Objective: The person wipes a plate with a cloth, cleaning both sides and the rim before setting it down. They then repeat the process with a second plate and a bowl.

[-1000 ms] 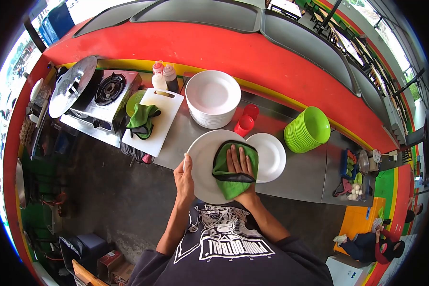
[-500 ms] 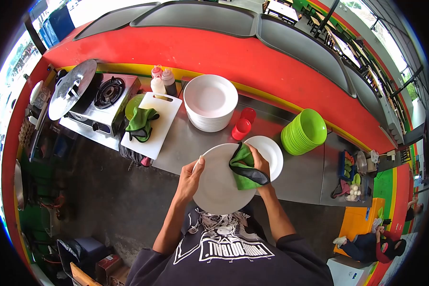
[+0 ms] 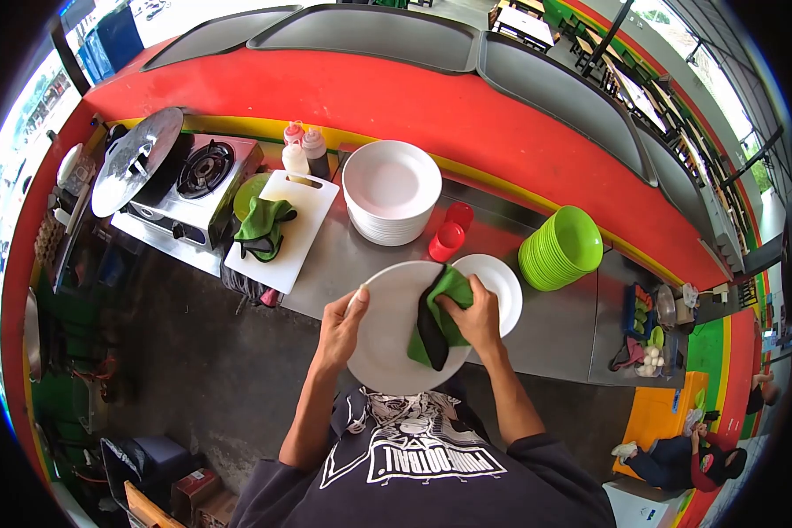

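Observation:
A white plate (image 3: 383, 339) is held in front of my body, above the counter's near edge. My left hand (image 3: 341, 327) grips its left rim, thumb on top. In my right hand (image 3: 477, 315) is a green cloth with dark edging (image 3: 438, 321), pressed against the plate's right side. Behind the held plate, another white plate (image 3: 504, 290) lies on the counter, partly covered. Farther back stand a tall stack of white plates (image 3: 392, 189) and two red cups (image 3: 447, 238).
A stack of green bowls (image 3: 559, 249) stands right. Leftward are a white cutting board (image 3: 282, 233) with another green cloth (image 3: 262, 229), sauce bottles (image 3: 304, 151) and a gas stove (image 3: 204, 172). Dark trays (image 3: 370, 35) line the red ledge. A person (image 3: 691, 458) sits at lower right.
My right hand has shifted slightly left and turned at the rim, and the cloth has spread further toward the plate's middle. The plate and my left hand have moved slightly left.

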Demonstrator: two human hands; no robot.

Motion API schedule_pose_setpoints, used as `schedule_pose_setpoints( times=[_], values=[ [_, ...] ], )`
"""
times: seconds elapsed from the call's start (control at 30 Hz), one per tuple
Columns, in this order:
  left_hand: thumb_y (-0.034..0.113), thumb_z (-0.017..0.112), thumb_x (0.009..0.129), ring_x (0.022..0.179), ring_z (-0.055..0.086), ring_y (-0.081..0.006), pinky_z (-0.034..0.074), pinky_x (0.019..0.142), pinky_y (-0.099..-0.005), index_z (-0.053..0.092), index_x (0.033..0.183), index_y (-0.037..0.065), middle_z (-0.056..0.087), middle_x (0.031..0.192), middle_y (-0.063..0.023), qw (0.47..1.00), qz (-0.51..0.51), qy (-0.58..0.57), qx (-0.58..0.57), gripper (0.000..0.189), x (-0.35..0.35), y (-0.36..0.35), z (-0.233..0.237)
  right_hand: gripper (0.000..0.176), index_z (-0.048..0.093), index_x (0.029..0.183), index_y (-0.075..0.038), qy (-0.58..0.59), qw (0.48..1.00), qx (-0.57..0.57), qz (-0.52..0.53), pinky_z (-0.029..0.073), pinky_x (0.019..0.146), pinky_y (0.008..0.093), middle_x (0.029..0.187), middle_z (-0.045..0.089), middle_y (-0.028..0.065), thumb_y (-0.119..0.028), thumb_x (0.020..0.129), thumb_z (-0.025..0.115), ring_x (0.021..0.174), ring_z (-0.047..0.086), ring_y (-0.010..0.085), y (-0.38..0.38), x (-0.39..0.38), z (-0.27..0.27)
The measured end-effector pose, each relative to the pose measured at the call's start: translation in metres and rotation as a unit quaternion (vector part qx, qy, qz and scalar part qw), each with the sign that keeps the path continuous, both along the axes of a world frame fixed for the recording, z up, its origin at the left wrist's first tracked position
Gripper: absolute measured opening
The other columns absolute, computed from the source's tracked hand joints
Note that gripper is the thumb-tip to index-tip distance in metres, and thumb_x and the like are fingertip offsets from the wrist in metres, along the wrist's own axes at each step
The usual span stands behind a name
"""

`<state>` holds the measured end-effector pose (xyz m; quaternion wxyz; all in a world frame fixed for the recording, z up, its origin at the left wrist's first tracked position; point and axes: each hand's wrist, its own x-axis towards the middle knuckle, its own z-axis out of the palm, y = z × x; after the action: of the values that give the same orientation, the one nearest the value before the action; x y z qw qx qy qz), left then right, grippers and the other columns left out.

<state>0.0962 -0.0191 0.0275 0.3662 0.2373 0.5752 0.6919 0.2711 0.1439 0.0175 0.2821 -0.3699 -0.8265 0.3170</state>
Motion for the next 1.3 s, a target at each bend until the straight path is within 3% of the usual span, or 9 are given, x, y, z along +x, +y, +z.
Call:
schedule_pose_setpoints(
  times=[0.17,0.3,0.47,0.6,0.63,0.87,0.9,1.13,1.3],
  values=[
    [0.041,0.053,0.105,0.069,0.038,-0.0019,0.031,0.058,-0.0209,0.069,0.099,-0.004,0.051,0.076,0.0071,0.996,0.088,0.001,0.020,0.048,0.005,-0.003,-0.005,0.033,0.057,0.100,0.005,0.114,0.976,-0.086,-0.165,0.051,0.068,0.0408,0.083,0.068,0.0211,-0.018,0.086,0.076,0.076,0.069,0.0317,-0.047,0.001,-0.031],
    [0.041,0.053,0.105,0.069,0.038,-0.0024,0.032,0.058,-0.0211,0.068,0.097,-0.004,0.050,0.076,0.0077,0.991,0.135,-0.009,0.007,0.049,0.011,0.001,-0.034,0.033,0.057,0.104,0.006,0.158,0.962,-0.109,-0.193,0.050,0.077,0.0406,0.091,0.066,0.0197,-0.015,0.087,0.075,0.083,0.065,0.0302,-0.061,0.004,-0.054],
    [0.044,0.054,0.104,0.069,0.039,-0.0029,0.033,0.058,-0.0225,0.068,0.094,-0.004,0.049,0.073,0.0091,0.998,-0.007,-0.018,-0.067,0.051,0.001,-0.003,-0.026,0.033,0.058,0.100,0.002,0.094,0.984,-0.112,-0.106,0.051,0.070,0.0402,0.084,0.068,0.0197,-0.016,0.082,0.079,0.078,0.069,0.0329,-0.029,0.018,-0.036],
    [0.047,0.053,0.103,0.076,0.051,-0.0032,0.044,0.065,-0.0236,0.070,0.108,-0.005,0.061,0.079,0.0048,0.981,-0.147,0.039,-0.124,0.055,-0.001,-0.004,-0.010,0.042,0.056,0.095,-0.002,-0.033,0.997,0.002,0.068,0.052,0.066,0.0419,0.079,0.068,0.0158,-0.025,0.075,0.086,0.076,0.069,0.0358,-0.006,0.014,0.003],
    [0.047,0.053,0.103,0.073,0.044,-0.0033,0.040,0.061,-0.0255,0.070,0.105,-0.005,0.053,0.075,0.0069,0.961,-0.195,0.077,-0.182,0.055,-0.004,-0.002,-0.005,0.044,0.056,0.093,-0.003,-0.058,0.991,0.035,0.113,0.053,0.065,0.0421,0.079,0.067,0.0142,-0.027,0.073,0.087,0.075,0.069,0.0354,-0.003,0.010,0.012],
    [0.045,0.053,0.104,0.068,0.035,-0.0037,0.032,0.057,-0.0254,0.069,0.100,-0.004,0.044,0.071,0.0081,0.971,-0.187,0.105,-0.102,0.052,-0.003,0.001,0.024,0.045,0.058,0.091,-0.007,-0.062,0.976,0.128,0.167,0.053,0.062,0.0410,0.075,0.066,0.0091,-0.033,0.070,0.088,0.070,0.068,0.0312,-0.005,-0.019,0.039],
    [0.042,0.053,0.104,0.074,0.043,-0.0039,0.040,0.063,-0.0231,0.068,0.107,-0.005,0.053,0.075,0.0054,0.969,-0.187,0.093,-0.133,0.050,-0.009,-0.004,0.020,0.043,0.059,0.093,-0.006,-0.041,0.984,0.106,0.137,0.053,0.063,0.0408,0.076,0.067,0.0107,-0.031,0.072,0.087,0.070,0.068,0.0318,-0.004,-0.018,0.038],
    [0.041,0.053,0.105,0.080,0.055,-0.0061,0.047,0.073,-0.0226,0.068,0.113,-0.006,0.065,0.089,0.0005,0.985,0.144,-0.080,0.050,0.050,0.001,-0.005,-0.017,0.030,0.056,0.103,0.003,0.127,0.984,-0.106,-0.066,0.050,0.075,0.0403,0.088,0.066,0.0194,-0.014,0.085,0.074,0.080,0.065,0.0303,-0.030,-0.002,-0.027],
    [0.040,0.051,0.105,0.091,0.058,-0.0082,0.048,0.081,-0.0249,0.063,0.120,-0.004,0.066,0.101,-0.0029,0.974,0.188,-0.107,0.070,0.048,0.016,0.001,-0.039,0.029,0.054,0.107,0.004,0.189,0.960,-0.147,-0.144,0.049,0.081,0.0378,0.095,0.064,0.0161,-0.010,0.088,0.070,0.087,0.062,0.0255,-0.063,-0.010,-0.046]
  ],
)
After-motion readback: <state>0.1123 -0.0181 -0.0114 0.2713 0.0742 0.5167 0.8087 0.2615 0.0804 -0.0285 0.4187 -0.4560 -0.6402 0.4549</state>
